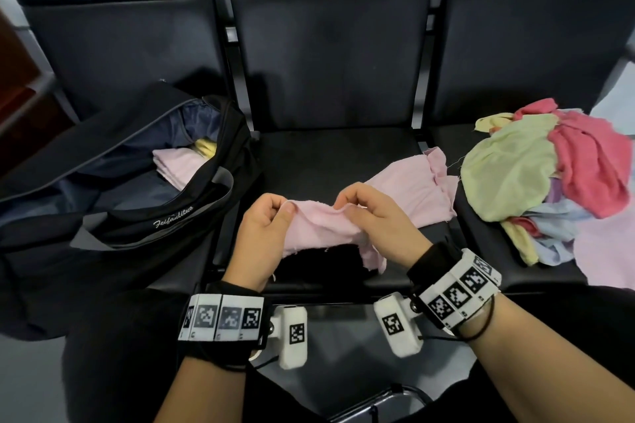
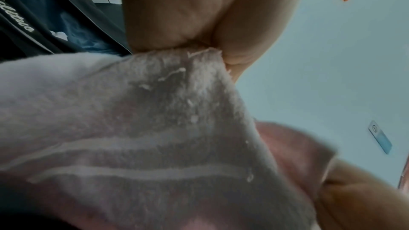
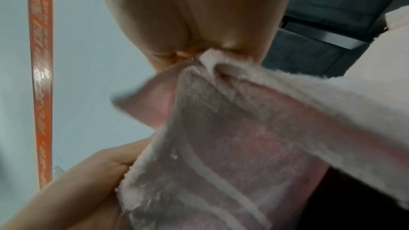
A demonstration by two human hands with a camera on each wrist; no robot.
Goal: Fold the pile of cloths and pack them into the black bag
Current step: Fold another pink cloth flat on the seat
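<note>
A light pink cloth lies across the middle seat, its near end lifted. My left hand pinches its upper edge at the left, and my right hand pinches the same edge a little to the right. In the left wrist view my left hand grips the pink cloth at a corner. The right wrist view has my right hand pinching the pink cloth. The black bag lies open on the left seat with folded pink and yellow cloths inside.
A pile of cloths in green, red, blue and yellow sits on the right seat. Dark seat backs rise behind. A metal seat divider stands between the bag and the middle seat.
</note>
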